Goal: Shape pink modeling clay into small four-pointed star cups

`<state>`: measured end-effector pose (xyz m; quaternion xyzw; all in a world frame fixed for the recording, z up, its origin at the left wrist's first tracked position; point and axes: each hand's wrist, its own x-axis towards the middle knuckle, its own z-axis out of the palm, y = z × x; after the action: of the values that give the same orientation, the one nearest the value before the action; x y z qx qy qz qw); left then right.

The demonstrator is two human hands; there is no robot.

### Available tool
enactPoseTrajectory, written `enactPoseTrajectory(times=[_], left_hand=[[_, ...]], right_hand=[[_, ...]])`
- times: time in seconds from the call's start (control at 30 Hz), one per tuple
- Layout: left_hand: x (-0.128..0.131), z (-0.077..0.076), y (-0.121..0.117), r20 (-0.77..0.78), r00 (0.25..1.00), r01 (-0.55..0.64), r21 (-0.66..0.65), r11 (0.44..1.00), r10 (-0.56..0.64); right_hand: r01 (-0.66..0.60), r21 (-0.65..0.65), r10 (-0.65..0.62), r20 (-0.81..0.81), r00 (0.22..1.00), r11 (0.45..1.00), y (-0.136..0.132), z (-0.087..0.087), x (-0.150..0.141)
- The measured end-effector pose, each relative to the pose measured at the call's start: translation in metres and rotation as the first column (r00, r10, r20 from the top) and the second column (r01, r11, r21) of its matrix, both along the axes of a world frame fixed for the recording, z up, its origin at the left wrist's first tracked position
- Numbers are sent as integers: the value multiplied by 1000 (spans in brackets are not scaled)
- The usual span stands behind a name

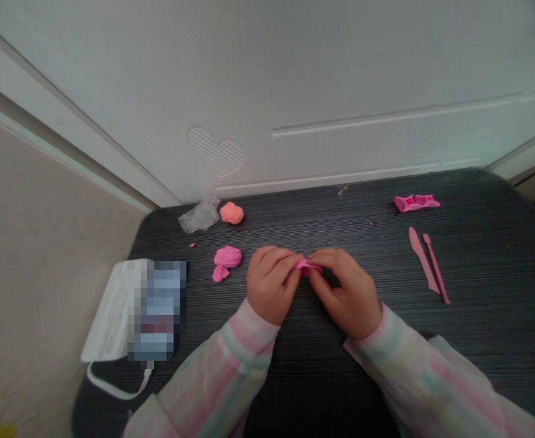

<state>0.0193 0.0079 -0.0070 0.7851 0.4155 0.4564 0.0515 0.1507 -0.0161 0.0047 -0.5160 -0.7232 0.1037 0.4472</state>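
toward eight o'clock on the worktop (313, 213), a white cable (121, 395) links a phone (160, 310), its screen blurred, to a white case (106, 316). at the clock's centre the left hand (272, 286) and right hand (345, 292) come together, fingertips pinching a small pink piece (309, 266) between them. pink lumps (228, 257) sit at nine; a pink knife (422, 258) and pink rod (436, 267) lie side by side at three. farther off, an orange lump (231, 213) rests just beside a clear wrapper (200, 216) at ten, hollow pink pieces (404, 204) at two. beyond, a white panel (340, 73) bears a ribbed heart (217, 153) at eleven.
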Motion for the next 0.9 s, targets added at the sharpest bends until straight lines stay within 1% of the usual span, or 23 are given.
enactPoseTrajectory(times=[0.17, 0.33, 0.47, 0.63, 0.77, 0.9], left_hand=[[-2, 0, -2, 16, 1000, -2, 47, 999, 1], [-1, 1, -3, 43, 999, -7, 63, 998, 5], [1, 1, -2, 52, 999, -1, 33, 999, -1], [2, 0, -1, 65, 998, -4, -12, 1000, 5], [2, 0, -2, 105, 994, -15, -66, 998, 22], [2, 1, -1, 80, 996, -28, -97, 995, 36]], right_hand=[[72, -13, -72, 9, 997, 997, 0, 0, 0], [45, 12, -45, 10, 999, 999, 0, -1, 1], [55, 17, -55, 0, 998, 998, 0, -3, 2], [57, -11, -56, 6, 998, 998, 0, -2, 2], [120, -38, -119, 7, 993, 992, -1, -1, 2], [112, -37, -111, 11, 994, 993, 1, -2, 1]])
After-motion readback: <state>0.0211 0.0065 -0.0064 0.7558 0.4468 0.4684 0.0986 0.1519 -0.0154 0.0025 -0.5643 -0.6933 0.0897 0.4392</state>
